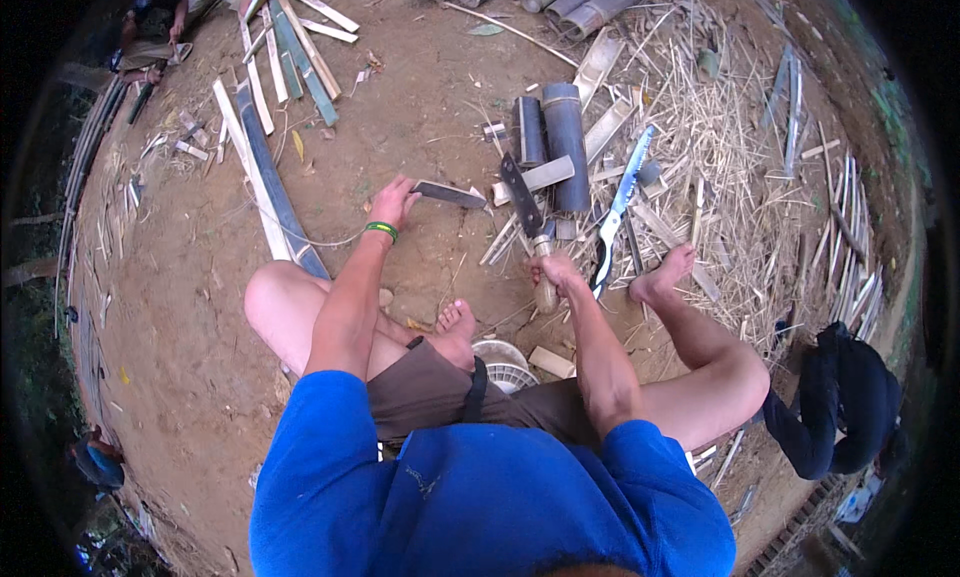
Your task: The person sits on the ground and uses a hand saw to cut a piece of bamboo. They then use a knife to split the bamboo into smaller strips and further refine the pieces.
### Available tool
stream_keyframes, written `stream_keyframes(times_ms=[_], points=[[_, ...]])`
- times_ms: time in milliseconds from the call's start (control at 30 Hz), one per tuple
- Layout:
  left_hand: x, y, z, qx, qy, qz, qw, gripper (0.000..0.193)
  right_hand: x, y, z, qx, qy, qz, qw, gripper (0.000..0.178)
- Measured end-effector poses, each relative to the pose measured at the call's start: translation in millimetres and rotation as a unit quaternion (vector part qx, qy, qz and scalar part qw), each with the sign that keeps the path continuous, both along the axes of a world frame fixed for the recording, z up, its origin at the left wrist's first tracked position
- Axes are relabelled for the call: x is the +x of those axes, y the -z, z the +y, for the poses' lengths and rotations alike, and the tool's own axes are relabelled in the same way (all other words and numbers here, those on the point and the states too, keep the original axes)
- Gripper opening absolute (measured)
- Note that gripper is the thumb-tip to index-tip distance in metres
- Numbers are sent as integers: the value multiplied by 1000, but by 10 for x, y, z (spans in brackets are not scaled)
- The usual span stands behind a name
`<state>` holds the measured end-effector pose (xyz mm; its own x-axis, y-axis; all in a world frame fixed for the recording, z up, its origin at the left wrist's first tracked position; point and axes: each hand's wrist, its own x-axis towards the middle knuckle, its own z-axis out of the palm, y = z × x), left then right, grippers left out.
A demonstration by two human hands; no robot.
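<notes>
My left hand (pixel 394 203), with a green band at the wrist, is closed on the near end of a short bamboo piece (pixel 450 194), dark outside with a pale edge. The piece points right, its far end above the ground. In my right hand (pixel 560 271) is a machete (pixel 520 199), gripped by its wooden handle. Its dark blade slants up and to the left, apart from the bamboo piece. Just right of that hand lies a hand saw (pixel 628 181) with a black and white handle. Beyond the blade, dark bamboo sections (pixel 567 147) lie beside a pale split strip (pixel 546 173).
Pale shavings (pixel 670 127) cover the ground on the right. Long split bamboo strips (pixel 262 177) lie on the left, more at the far left. Bamboo poles (pixel 610 5) are stacked at the back. A person (pixel 155 22) is at the far left; dark clothing (pixel 835 402) shows at right.
</notes>
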<state>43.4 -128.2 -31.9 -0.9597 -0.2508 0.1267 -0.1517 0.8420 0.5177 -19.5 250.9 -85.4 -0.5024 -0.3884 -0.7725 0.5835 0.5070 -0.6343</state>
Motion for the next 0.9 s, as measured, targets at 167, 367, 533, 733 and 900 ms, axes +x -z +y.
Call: stream_keyframes(times_ms=[167,367,533,733,900], points=[[-32,-19,397,134,-10,29,990,30,8,-256,-251,61,-17,187,980,29],[-108,61,825,377,-103,35,920,32,300,-1186,-536,76,16,296,952,39],[-88,175,925,459,-96,35,882,29,648,-1501,-461,58,-7,330,942,39],[-104,143,967,474,-113,9,873,28,861,-1405,-363,84,-37,332,939,42],[-81,220,816,478,-106,17,872,26,949,-1506,-414,83,-36,302,949,41]])
